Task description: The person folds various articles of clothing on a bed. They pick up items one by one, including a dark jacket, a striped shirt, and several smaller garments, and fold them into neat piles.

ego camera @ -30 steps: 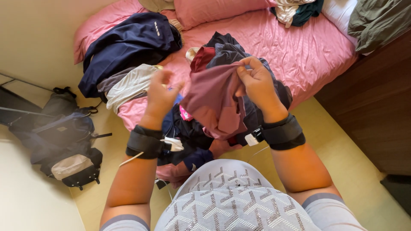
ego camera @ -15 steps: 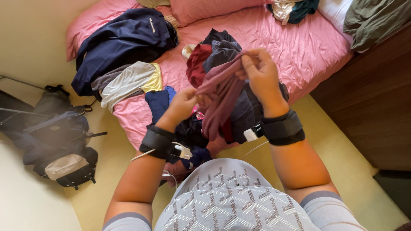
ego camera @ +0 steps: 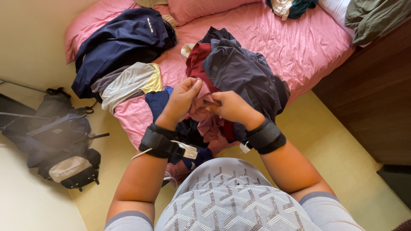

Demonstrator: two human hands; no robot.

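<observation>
Pink bedsheet (ego camera: 299,47), rumpled and sunlit, fills the background, with yellowish floor (ego camera: 325,141) around the foot of the bed.

At the middle, the left hand (ego camera: 182,100) is curled, its fingers and thumb pinching a fold of a soft mauve garment (ego camera: 201,109). The right hand (ego camera: 231,107) sits just beside it, fingers bent inward and closed on the same cloth, so the two hands nearly touch with the fabric bunched between them. The garment hangs down limp below the hands, over the edge of the bed. Each wrist carries a wide black strap; the left strap (ego camera: 160,141) has a white tab and a thin white cable trailing from it, the right strap (ego camera: 265,137) a small white tag.

Behind the hands lies a heap of clothes: a dark grey piece (ego camera: 244,72), smooth and matte, on top of a dark red one (ego camera: 197,60). Left of the heap is a blue cloth (ego camera: 158,100), then a grey and yellow top (ego camera: 128,83), and beyond that a navy jacket (ego camera: 120,42) spread flat. A dark backpack (ego camera: 60,141) slumps on the floor at far left. Dark wooden furniture (ego camera: 372,98) stands at right.
</observation>
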